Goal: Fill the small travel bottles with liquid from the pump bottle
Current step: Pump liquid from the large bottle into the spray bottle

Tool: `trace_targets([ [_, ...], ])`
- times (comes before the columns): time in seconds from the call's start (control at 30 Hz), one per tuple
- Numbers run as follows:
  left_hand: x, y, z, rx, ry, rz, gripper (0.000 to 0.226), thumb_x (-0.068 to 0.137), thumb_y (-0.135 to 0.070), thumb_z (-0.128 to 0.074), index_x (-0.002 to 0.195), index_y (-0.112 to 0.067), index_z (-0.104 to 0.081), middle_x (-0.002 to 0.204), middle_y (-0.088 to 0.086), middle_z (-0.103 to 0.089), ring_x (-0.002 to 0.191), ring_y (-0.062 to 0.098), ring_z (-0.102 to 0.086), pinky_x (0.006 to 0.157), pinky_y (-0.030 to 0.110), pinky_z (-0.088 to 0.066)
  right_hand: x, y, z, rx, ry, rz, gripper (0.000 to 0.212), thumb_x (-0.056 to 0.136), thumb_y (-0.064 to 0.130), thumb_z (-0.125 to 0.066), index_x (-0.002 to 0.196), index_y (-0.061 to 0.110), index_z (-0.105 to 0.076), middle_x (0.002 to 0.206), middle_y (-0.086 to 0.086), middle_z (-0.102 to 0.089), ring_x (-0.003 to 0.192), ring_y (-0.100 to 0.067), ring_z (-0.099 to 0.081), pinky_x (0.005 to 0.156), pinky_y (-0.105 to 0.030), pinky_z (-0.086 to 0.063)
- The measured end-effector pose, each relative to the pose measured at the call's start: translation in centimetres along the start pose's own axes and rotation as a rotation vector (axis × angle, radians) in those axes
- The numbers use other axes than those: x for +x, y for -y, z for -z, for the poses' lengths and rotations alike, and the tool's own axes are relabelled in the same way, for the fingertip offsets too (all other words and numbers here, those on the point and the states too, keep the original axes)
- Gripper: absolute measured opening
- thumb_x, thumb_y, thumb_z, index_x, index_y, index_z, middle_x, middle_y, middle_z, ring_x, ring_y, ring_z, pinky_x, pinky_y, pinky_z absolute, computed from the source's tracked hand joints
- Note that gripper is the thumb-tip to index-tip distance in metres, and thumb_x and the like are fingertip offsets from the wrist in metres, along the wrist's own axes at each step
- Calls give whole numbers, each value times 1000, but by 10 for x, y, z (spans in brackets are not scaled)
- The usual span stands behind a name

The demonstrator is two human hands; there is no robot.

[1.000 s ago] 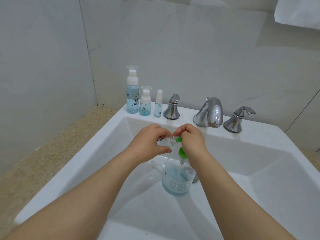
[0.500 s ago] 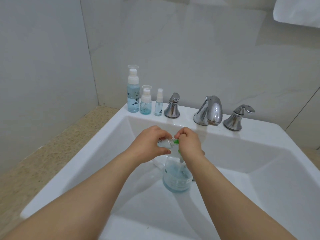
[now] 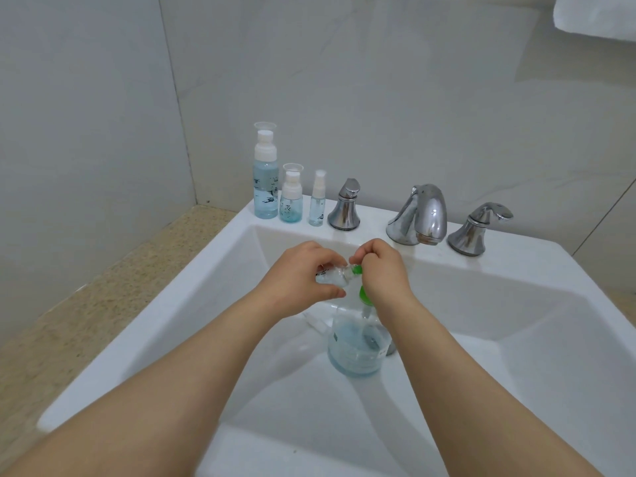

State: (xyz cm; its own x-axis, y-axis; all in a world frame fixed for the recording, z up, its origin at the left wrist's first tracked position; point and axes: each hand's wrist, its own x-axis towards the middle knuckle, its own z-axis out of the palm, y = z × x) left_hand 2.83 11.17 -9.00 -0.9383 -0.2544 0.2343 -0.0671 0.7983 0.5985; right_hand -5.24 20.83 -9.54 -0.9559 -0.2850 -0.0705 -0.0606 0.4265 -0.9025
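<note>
A small bottle (image 3: 331, 275) was gripped sideways in the left hand (image 3: 303, 280), just over the sink (image 3: 206, 270). The pump bottle (image 3: 354, 352) was stood in the sink, its green top clamped by the right hand (image 3: 382, 270).

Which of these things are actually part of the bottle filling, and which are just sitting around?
In use: left hand, small clear bottle, right hand, pump bottle; tall bottle, short bottle, spray bottle on the sink ledge.
Just there: faucet, left tap handle, right tap handle, white cloth.
</note>
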Motion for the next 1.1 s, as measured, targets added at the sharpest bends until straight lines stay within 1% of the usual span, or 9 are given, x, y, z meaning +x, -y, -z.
trace_targets([
  [0.13,0,0,-1,28,16,2,43,72,-26,-75,113,-23,-63,97,-3,-51,89,10,-48,82,18,-37,3,-4,-2,-9,11,-18,38,78,-1,-27,57,24,-47,80,2,-60,72,-23,-45,98,-52,-37],
  [0.23,0,1,-1,52,37,4,43,72,-26,-75,114,-22,-62,98,-3,-50,91,11,-50,84,19,-38,4,-7,-4,-42,24,-41,37,76,-1,-28,56,24,-47,74,3,-58,72,-25,-46,99,-55,-37],
  [0.33,0,2,-2,51,50,13,42,73,-25,-75,112,-21,-62,96,-2,-51,90,12,-50,82,19,-38,2,-5,-4,-150,22,-65,35,79,2,-29,58,23,-47,71,6,-53,86,-27,-53,97,-50,-31],
  [0.43,-2,1,-4,18,55,27,40,72,-23,-75,110,-20,-63,97,-1,-52,87,11,-49,80,19,-38,-3,-1,-2,-198,16,-84,34,82,5,-28,60,23,-46,81,3,-55,101,-27,-56,96,-46,-26],
  [0.5,-4,1,-5,3,51,36,41,73,-22,-75,111,-20,-63,99,0,-53,87,11,-49,81,19,-38,-6,1,-1,-210,22,-98,33,83,5,-28,60,22,-46,84,2,-55,104,-27,-55,94,-46,-26],
  [0.7,-5,-1,-4,-12,48,41,42,73,-21,-74,113,-18,-62,96,-2,-49,87,10,-47,76,15,-33,-15,8,-2,-156,19,-114,34,82,4,-30,58,23,-46,80,0,-54,94,-27,-52,95,-47,-30],
  [0.83,-2,0,-4,-11,68,30,41,74,-20,-74,113,-19,-62,95,-3,-47,87,10,-45,77,16,-32,-16,5,-5,-86,14,-87,35,80,2,-32,55,23,-46,68,3,-50,86,-29,-50,97,-56,-40],
  [0.97,0,3,-4,-19,51,31,41,72,-20,-75,111,-20,-63,95,-4,-47,87,10,-46,80,17,-34,-15,4,-6,-19,-4,-75,35,83,3,-31,59,25,-46,69,5,-49,81,-26,-48,96,-51,-41],
  [1.1,2,2,-5,-33,29,22,41,73,-21,-74,112,-20,-62,95,-5,-47,87,9,-47,78,16,-34,-5,-1,-1,121,9,-57,28,88,8,-36,68,25,-49,79,2,-58,83,-23,-52,86,-42,-44],
])
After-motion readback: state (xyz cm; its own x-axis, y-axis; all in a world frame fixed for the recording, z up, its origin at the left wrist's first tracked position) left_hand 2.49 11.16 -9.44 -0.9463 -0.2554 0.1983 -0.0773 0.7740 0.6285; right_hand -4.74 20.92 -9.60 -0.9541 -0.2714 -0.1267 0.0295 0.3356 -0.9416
